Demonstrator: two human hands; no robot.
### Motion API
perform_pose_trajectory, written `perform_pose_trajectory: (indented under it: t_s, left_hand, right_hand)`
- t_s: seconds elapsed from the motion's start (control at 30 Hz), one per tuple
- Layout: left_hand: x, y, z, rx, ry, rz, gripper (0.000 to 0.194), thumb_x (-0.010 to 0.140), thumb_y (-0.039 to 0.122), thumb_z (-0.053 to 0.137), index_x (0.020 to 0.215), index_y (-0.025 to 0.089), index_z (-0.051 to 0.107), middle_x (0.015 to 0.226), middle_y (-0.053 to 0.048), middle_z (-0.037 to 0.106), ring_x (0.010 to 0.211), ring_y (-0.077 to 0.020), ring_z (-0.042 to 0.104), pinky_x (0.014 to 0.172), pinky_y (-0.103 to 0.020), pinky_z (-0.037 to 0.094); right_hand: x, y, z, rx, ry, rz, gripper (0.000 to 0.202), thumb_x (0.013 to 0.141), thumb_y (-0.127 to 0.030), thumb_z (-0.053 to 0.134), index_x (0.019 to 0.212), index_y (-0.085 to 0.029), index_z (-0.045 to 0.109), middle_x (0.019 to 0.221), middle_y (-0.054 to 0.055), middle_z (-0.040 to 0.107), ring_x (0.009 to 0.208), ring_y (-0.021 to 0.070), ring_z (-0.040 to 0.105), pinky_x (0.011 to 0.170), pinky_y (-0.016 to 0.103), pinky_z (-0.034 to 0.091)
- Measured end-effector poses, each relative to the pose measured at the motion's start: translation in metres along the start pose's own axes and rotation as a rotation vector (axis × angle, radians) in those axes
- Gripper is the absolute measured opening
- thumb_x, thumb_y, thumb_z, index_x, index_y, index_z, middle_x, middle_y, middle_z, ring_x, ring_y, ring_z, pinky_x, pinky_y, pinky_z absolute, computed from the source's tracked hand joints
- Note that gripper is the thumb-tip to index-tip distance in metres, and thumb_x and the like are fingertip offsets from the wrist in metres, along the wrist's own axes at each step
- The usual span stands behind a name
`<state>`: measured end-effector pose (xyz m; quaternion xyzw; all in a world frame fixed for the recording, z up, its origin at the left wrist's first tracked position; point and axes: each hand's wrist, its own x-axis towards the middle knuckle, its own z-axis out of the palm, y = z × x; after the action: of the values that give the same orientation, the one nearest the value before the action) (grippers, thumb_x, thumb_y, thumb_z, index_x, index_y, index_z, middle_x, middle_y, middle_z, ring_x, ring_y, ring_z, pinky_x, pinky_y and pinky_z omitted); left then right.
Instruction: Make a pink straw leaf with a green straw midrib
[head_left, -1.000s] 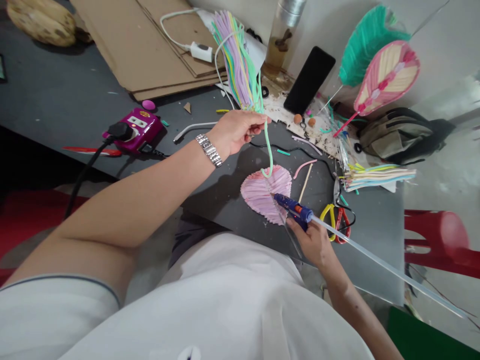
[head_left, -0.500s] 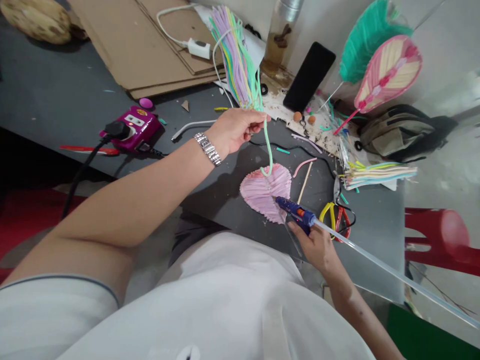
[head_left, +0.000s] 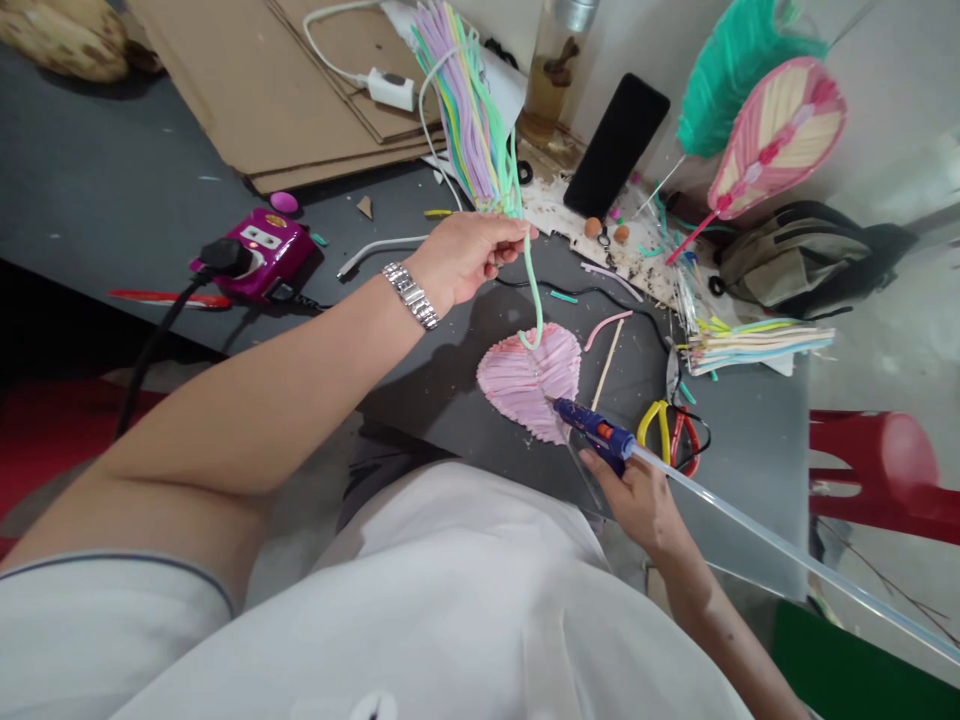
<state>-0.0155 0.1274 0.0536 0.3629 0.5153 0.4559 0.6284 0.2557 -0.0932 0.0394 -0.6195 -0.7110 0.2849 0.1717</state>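
My left hand (head_left: pixel 471 257), with a metal watch at its wrist, pinches a light green fuzzy strip (head_left: pixel 535 290). The strip hangs down in a curve, its lower end over the top edge of a pink and lilac leaf-shaped piece (head_left: pixel 525 385) on the grey table. My right hand (head_left: pixel 630 492) is wrapped round a blue glue gun (head_left: pixel 596 425) with a long clear glue stick running out of its back. The gun's nozzle is at the right part of the pink piece; whether it touches cannot be told.
Behind my left hand lies a bundle of pastel strips (head_left: pixel 469 120) by cardboard (head_left: pixel 300 90). A purple power socket (head_left: pixel 266 250) is left; pliers (head_left: pixel 667 435), more strips (head_left: pixel 750 345) and a grey bag (head_left: pixel 802 255) are right. A phone (head_left: pixel 616 145) leans at the back.
The view has shifted slightly. Both hands keep their holds, and the strip, glue gun and pink piece stay nearly the same relative to each other.
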Motion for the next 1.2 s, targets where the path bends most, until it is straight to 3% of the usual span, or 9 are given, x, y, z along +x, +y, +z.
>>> perform_pose_trajectory:
  t_s: [0.73, 1.0, 1.2]
  left_hand:
    - [-0.002, 0.0, 0.001, 0.045, 0.001, -0.01, 0.008, 0.081, 0.02, 0.065, 0.08, 0.014, 0.07, 0.072, -0.001, 0.059, 0.067, -0.007, 0.055, 0.054, -0.02, 0.027]
    - [-0.004, 0.001, 0.001, -0.017, 0.0, -0.019, 0.006, 0.079, 0.018, 0.069, 0.074, 0.015, 0.068, 0.069, 0.0, 0.059, 0.06, -0.0054, 0.052, 0.053, -0.021, 0.032]
    - [-0.002, -0.003, 0.0, -0.002, -0.017, 0.006, 0.004, 0.078, 0.02, 0.069, 0.075, 0.017, 0.068, 0.072, -0.002, 0.063, 0.065, -0.0097, 0.058, 0.055, -0.023, 0.035]
  right_hand:
    - [-0.017, -0.002, -0.009, -0.032, 0.0, 0.009, 0.031, 0.097, -0.042, 0.057, 0.073, -0.023, 0.054, 0.061, -0.003, 0.049, 0.054, 0.0135, 0.044, 0.053, 0.027, 0.04]
    - [-0.024, -0.006, -0.016, -0.054, -0.027, 0.051, 0.03, 0.096, -0.04, 0.057, 0.073, -0.022, 0.056, 0.064, -0.001, 0.055, 0.056, 0.0142, 0.048, 0.055, 0.028, 0.042]
    - [-0.032, -0.004, -0.017, -0.068, -0.009, 0.06, 0.029, 0.097, -0.041, 0.058, 0.076, -0.022, 0.061, 0.065, 0.0, 0.059, 0.054, 0.0145, 0.045, 0.055, 0.029, 0.04]
